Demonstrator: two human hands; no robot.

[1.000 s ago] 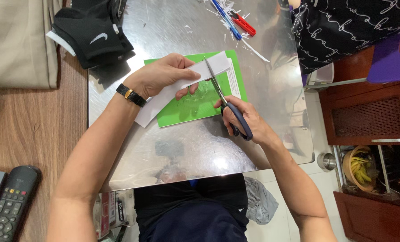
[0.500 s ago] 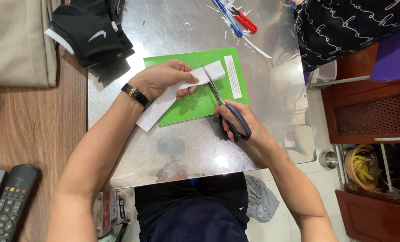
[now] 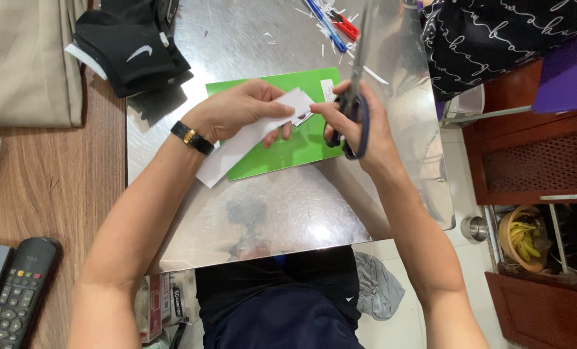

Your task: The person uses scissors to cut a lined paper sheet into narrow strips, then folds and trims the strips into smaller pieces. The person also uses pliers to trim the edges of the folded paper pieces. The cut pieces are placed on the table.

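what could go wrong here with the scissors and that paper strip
The left hand pinches the white paper strip right beside the right hand holding the scissors, so its fingers could get nicked. The thin strip may also bend and cut crooked. Paper scraps already litter the metal table.

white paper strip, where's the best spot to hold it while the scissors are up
Grip the white paper strip mid-length, coming from its left long edge as the left hand does: it is long and floppy, and the right end by the scissors stays free.
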